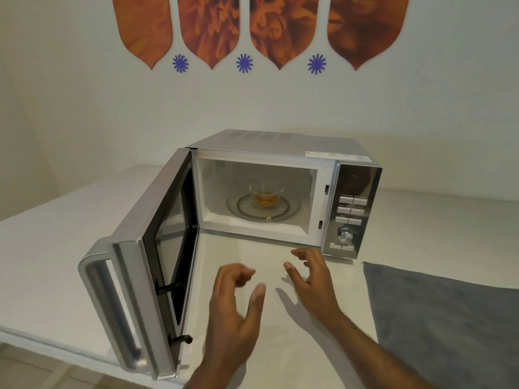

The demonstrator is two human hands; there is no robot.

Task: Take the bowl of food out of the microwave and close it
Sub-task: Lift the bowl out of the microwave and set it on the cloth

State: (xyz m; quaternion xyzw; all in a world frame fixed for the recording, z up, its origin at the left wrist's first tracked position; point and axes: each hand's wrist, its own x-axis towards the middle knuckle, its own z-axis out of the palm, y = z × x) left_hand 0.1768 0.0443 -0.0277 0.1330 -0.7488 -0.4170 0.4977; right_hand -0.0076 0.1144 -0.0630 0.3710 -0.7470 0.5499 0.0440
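**Reaching in for the bowl**

Nearest me, my left hand (238,299) and right hand (311,279) hover over the white table (50,248), side by side, just short of the microwave (280,186). Both are empty, fingers spread and loosely curled, ready to cup something. At near right a grey cloth (449,318) lies on the table.

The door (146,262) stands swung wide to the left, so opening is done. Farther in, the glass bowl (265,196) of food sits upright at the centre of the turntable (262,210), untouched.

I judge the step is the reach. Next I must pass both hands through the opening, grip the bowl at its sides and draw it out level, then swing the door shut.

The control panel (351,211) carries button labels, too small and blurred to read; no brand shows.
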